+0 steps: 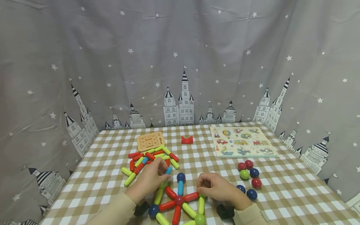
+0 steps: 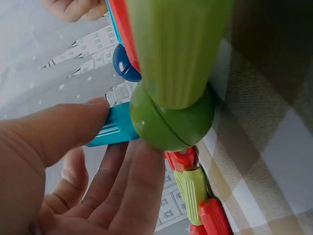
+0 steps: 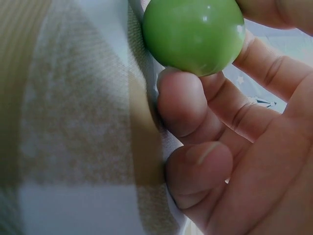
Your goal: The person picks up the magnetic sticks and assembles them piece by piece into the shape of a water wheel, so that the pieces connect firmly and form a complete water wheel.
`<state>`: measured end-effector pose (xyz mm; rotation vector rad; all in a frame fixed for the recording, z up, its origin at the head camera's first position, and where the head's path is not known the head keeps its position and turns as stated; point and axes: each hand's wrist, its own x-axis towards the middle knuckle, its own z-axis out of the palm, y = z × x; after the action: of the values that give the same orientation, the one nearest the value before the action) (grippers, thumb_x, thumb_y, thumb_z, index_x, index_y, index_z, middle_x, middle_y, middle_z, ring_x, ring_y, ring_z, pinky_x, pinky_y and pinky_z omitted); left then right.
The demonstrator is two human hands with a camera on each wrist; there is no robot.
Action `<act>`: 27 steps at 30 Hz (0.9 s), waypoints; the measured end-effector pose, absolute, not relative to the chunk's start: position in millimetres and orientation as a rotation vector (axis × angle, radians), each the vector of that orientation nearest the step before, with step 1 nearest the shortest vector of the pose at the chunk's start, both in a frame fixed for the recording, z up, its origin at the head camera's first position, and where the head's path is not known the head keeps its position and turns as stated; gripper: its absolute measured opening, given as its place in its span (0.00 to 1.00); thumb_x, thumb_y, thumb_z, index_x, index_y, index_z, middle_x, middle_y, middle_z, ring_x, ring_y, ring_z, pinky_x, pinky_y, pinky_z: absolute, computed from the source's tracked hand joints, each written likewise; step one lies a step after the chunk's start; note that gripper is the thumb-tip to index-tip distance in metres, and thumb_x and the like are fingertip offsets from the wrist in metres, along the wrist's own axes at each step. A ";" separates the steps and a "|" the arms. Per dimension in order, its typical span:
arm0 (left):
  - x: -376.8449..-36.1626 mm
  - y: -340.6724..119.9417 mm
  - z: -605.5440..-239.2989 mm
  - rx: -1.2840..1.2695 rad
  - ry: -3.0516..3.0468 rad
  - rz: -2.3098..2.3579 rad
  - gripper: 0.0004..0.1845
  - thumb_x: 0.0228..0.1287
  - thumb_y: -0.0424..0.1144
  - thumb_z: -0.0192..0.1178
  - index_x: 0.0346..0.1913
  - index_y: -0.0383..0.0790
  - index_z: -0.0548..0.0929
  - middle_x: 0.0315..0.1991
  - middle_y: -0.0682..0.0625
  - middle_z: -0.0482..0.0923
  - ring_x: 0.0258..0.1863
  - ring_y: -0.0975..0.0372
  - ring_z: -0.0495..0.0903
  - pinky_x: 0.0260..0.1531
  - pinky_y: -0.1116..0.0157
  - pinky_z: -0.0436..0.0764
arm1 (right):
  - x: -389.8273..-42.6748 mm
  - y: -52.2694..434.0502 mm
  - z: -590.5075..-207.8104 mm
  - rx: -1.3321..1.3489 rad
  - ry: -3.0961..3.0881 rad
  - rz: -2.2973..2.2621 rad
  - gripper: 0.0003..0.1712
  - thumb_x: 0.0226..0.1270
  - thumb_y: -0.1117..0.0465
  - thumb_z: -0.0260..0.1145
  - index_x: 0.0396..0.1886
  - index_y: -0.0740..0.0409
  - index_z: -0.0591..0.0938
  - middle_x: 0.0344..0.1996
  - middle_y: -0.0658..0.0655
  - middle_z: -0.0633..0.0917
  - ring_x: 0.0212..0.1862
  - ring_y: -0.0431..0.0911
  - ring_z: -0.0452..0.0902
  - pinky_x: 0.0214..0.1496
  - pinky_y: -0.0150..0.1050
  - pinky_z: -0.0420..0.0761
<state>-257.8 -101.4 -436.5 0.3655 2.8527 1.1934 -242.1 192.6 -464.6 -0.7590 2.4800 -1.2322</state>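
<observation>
A wheel of magnetic sticks and balls lies on the checked table, its spokes meeting at a red ball. My left hand pinches a short blue stick at the wheel's upper left. In the left wrist view the thumb and fingers hold that blue stick against a green ball joined to a green stick. My right hand curls over the wheel's right side. The right wrist view shows its fingers holding a green ball on the cloth.
A pile of loose red, green and blue sticks lies beyond my left hand, with a wooden board behind it. A red block and a picture puzzle sit at the back. Several loose balls lie right of my right hand.
</observation>
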 end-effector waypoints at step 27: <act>-268.5 -82.6 -423.3 0.908 2.684 0.624 0.13 0.59 0.30 0.73 0.46 0.43 0.87 0.36 0.54 0.85 0.34 0.65 0.80 0.36 0.65 0.83 | -245.0 193.7 -466.2 -0.761 2.493 -1.203 0.06 0.70 0.53 0.70 0.43 0.46 0.85 0.34 0.43 0.84 0.35 0.37 0.77 0.39 0.33 0.76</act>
<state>-268.5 -82.6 -423.3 0.9077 2.6840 0.6244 -245.0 193.7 -466.2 -0.7607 2.4928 -1.2027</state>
